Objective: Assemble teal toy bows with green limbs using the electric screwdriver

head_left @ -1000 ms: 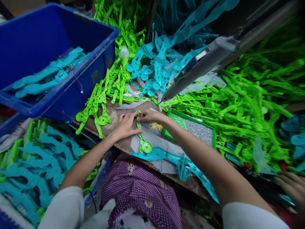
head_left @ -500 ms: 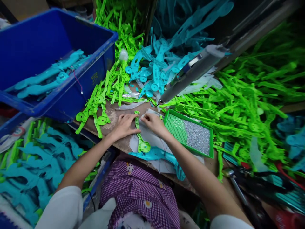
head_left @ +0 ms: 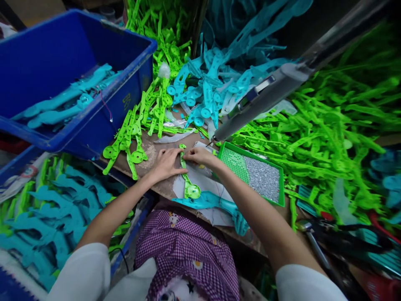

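though slender, round-ended lime-green part [head_left: 187, 183]

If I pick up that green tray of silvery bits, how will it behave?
The green tray would probably feel heavier at the end where the silvery bits are heaped. Those bits look loose, so they'd likely slide if it tilts. It looks straight-sided, so probably fairly stiff.

Head view: the camera, on the wearer's head, faces forward and down past the purple checked garment [head_left: 184, 242] onto the worktable [head_left: 164, 186]. The left hand [head_left: 167, 164] and right hand [head_left: 200, 156] lie near, mid-field; the blue crate [head_left: 134, 79] is cropped at left; the electric screwdriver [head_left: 257, 106] slants across the upper right.
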Available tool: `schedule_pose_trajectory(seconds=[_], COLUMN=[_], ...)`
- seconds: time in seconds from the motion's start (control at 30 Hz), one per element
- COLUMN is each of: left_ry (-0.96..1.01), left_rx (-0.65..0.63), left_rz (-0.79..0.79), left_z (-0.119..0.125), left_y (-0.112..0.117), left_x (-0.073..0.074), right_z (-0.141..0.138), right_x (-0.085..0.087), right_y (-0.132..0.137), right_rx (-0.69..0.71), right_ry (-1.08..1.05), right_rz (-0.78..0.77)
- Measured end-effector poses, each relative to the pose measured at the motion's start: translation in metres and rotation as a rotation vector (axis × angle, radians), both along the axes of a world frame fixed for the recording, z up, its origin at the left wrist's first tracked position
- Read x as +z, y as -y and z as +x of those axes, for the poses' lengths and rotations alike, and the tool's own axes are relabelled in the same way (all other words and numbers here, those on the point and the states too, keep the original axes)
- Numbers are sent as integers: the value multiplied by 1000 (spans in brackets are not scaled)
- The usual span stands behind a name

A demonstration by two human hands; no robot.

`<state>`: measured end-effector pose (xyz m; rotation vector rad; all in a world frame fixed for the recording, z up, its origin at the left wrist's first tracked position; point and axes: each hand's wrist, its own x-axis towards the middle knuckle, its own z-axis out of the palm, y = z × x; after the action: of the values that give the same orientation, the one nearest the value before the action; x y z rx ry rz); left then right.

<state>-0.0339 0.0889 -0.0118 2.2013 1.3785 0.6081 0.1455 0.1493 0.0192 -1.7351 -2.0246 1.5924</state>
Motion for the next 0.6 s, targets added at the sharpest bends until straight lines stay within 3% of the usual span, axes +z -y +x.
schedule_pose_trajectory(seconds=[0.13, 0.27, 0.5, 0.6], left_ry=[9, 16, 8, 7], left_rx=[-3, -7, -2, 3], left_rz=[1, -5, -11, -4], left_z=[-1, -1, 0, 0], left_y=[0, -1, -2, -2], left_x=[0, 0, -2, -2], right_z=[-5, -6, -15, -20], right_x=[7, 9, 18, 23], right_y=[-12, -14, -1, -3], right_rx=[-1, 27, 116, 178], right_ry=[26, 29, 284, 384], right_rz=[-113, -114, 134, 163])
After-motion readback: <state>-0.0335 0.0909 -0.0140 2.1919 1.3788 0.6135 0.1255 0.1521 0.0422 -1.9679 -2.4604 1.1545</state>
